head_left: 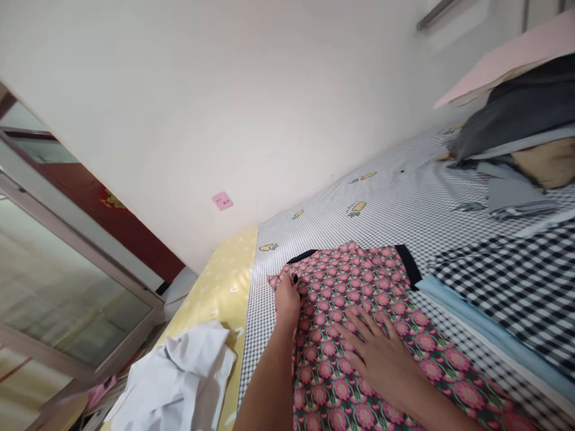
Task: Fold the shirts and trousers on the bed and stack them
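A pink flower-patterned garment point(330, 347) with black trim lies spread on a checked bed sheet point(309, 221). At its upper left edge, my left hand point(287, 296) is closed on the cloth near a black trimmed part, with the fingers curled in. My right hand point(377, 350) rests flat on the middle of the garment, its fingers spread. The garment's lower part runs out of the picture at the bottom right, partly behind my right forearm.
White folded cloth point(184, 377) sits on the yellow sheet point(229, 260) at the left. Black-and-white checked cloth point(516, 281) and light blue fabric point(467, 314) lie at right. Behind them is a pile of dark clothes point(521, 108). A wall point(269, 120) borders the bed.
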Available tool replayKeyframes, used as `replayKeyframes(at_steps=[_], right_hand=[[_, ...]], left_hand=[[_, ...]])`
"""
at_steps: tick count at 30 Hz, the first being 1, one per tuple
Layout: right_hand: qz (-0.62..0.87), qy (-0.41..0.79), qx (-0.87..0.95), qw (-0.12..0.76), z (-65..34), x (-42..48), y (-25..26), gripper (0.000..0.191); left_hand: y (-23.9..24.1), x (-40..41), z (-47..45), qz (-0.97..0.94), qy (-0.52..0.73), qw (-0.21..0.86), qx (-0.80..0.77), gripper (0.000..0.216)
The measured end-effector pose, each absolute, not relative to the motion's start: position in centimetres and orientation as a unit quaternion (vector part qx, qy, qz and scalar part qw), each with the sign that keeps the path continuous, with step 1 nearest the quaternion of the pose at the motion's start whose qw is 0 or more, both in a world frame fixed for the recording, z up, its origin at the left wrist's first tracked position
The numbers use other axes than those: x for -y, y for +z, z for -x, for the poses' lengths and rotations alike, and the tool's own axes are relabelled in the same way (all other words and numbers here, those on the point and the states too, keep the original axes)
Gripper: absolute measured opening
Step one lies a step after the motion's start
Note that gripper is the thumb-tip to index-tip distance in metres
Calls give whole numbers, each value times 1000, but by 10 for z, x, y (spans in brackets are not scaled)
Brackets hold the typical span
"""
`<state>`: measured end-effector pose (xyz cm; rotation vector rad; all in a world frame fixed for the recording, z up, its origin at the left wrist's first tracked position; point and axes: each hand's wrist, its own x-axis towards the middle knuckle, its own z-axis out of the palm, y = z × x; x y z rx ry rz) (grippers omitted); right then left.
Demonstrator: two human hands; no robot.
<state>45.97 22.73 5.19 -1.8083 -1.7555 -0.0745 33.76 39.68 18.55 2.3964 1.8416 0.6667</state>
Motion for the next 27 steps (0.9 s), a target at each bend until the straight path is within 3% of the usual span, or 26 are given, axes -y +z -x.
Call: replayKeyframes(at_steps=[12, 15, 18, 22, 27], right_hand=[[693, -43, 663, 281, -462, -222, 54, 49], [696, -60, 668, 254, -462, -221, 55, 46], [702, -68, 672, 224, -463, -219, 59, 46], [708, -72, 673, 202, -463, -216, 66, 50], [714, -84, 675, 165, -459, -213, 72, 53]], left_hand=[[159, -378, -358, -863, 122, 115, -476, 22], [164, -351, -352, -898, 88, 161, -399, 50], [173, -319, -320, -892, 131, 224, -369, 78], [176, -275, -226, -838, 246, 185, -450, 51], [157, -213, -99, -735, 191, 101, -643, 46]])
